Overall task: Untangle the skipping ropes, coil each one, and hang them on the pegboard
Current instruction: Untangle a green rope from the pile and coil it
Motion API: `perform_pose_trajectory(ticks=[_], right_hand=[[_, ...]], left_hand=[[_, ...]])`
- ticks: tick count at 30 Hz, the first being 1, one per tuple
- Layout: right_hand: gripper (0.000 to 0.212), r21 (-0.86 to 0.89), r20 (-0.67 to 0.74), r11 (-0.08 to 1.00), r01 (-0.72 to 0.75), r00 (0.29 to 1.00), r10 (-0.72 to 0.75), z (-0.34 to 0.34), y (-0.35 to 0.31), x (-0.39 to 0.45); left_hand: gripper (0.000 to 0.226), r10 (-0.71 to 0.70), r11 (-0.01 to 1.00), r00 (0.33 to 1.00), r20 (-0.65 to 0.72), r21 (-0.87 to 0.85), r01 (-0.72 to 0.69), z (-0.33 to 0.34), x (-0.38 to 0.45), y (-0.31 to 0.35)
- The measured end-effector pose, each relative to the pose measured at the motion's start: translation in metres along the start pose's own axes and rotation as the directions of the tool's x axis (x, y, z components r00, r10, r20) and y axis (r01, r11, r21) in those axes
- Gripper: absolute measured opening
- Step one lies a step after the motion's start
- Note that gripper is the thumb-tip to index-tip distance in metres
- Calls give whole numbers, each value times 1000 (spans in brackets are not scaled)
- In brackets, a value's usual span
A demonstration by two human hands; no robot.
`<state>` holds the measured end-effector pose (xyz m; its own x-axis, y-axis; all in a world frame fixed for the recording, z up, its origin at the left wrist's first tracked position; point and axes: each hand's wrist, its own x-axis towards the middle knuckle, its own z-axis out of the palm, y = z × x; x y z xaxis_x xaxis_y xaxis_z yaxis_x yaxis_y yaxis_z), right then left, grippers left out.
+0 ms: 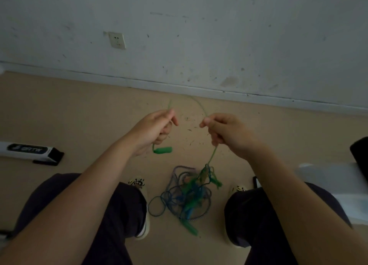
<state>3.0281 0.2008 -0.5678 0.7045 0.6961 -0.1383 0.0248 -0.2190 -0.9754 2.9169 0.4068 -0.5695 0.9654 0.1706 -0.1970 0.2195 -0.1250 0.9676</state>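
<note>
While the person sits with knees apart, both hands are raised over the floor [79, 109], each pinching the green rope [199, 103]. Left hand [153, 127] has fingers curled round the rope, thumb and forefinger pinched at top; a short end sticks up above the fist, and below it the rope bends to a green handle [163, 150] hanging just under the hand. Right hand [223, 131] pinches the rope at thumb and forefinger, other fingers curled round it. Between the two hands the rope arcs up toward the wall [199, 35]. From under the right hand it drops straight into the tangle [185, 193] on the floor between the feet: blue, green and striped ropes mixed, second green handle [190, 229] at its near edge. Hands are near each other, apart, well above the tangle. Socket [117, 40] on wall. White box [29, 151] on floor at left. Patterned slippers [137, 182] on the feet.
</note>
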Motion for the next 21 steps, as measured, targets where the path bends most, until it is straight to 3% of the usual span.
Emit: perform_pose_trajectory(ticks=[4, 7, 9, 12, 14, 17, 21], right_hand=[[32, 28, 101, 1000, 9, 995, -11, 5, -5, -2], [31, -113, 126, 993, 21, 992, -7, 9, -5, -5], [21, -127, -11, 990, 54, 998, -56, 9, -4, -2], [27, 128, -390, 987, 93, 920, -36, -10, 0, 9], [29, 252, -471, 958, 138, 882, -3, -24, 2, 12], [27, 270, -436, 956, 115, 900, 15, -28, 7, 12], [21, 248, -233, 968, 38, 972, 21, -11, 3, 4]], left_hand=[[37, -8, 1000, 999, 37, 7, 7, 6, 0, 2], [33, 0, 997, 994, 105, 82, -9, 14, -1, 2], [29, -3, 994, 993, 121, 107, -10, 14, -1, 3], [27, 14, 970, 998, 59, 242, -28, 6, 0, 0], [28, 14, 945, 1000, 24, 326, -21, 0, 2, -3], [33, -45, 942, 999, 28, 333, 33, -2, 2, -5], [34, -86, 974, 996, -4, 211, 84, 10, 2, -3]])
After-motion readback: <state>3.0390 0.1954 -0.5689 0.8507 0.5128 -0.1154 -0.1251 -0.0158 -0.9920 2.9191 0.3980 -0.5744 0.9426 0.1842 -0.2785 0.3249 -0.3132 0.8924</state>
